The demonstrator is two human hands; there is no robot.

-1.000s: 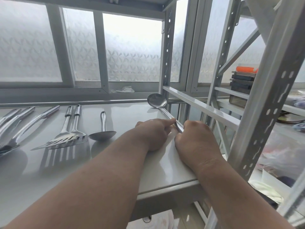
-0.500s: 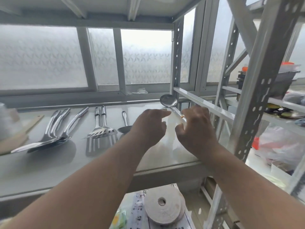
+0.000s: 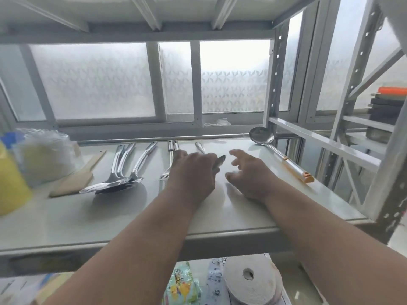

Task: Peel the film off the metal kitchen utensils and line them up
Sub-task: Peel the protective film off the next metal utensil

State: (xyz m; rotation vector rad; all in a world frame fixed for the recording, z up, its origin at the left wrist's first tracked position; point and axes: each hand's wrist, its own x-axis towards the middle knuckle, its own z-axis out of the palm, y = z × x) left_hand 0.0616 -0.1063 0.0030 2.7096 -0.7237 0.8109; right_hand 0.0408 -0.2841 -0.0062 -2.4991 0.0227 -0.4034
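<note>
Grey metal shelf spans the view, frosted window behind it, rack uprights at the right. Both forearms reach in from the near edge over the shelf top.

Left hand, palm down, back to the camera, sits over the middle of the utensil row, covering the slotted turners and the small spoon; only their far handle ends and one turner edge show. A spoon tip pokes out at the right of its fingers. Whether the fingers grip it cannot be told, blurred and hidden.

Right hand hovers just right of the left hand, heel near the shelf surface, fingers spread and loosely bent toward the left, holding nothing.

Ladle lies alone at the far right of the shelf, bowl at the far edge, long handle running toward the near right, with an orange-trimmed film sleeve on the near handle end. It is apart from both hands.

Left of the hands: a cluster of three shiny serving spoons, bowls near, handles far. Further left, a wooden spatula, then a plastic-wrapped bundle and a yellow container, blurred.

Below the shelf, a paper roll and a colourful packet.
</note>
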